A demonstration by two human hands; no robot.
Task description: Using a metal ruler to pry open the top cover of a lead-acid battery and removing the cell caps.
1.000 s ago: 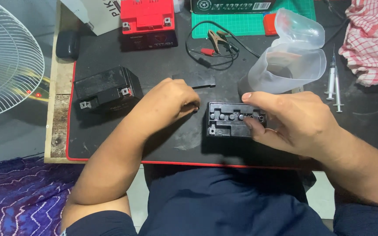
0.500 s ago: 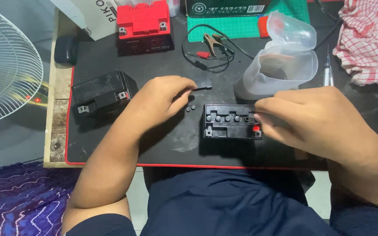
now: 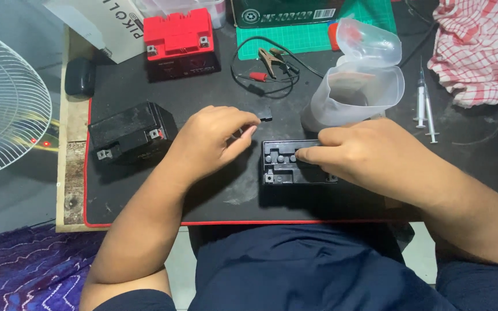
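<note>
Pinching a small black cap (image 3: 264, 118), the left hand (image 3: 211, 141) hovers at ten o'clock of the open-topped battery (image 3: 286, 164); the right hand (image 3: 364, 152) clasps the battery, so seating caps seems underway, needing careful alignment.

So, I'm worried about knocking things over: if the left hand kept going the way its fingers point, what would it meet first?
The left hand points right, holding a small black piece. Straight on, it would probably first meet the clear plastic jug, though depth is unclear.

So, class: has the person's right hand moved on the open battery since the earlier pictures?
Yes. The right hand has slid left along the battery: earlier its fingers sat at the battery's right end, now they cover the middle of its top.
</note>
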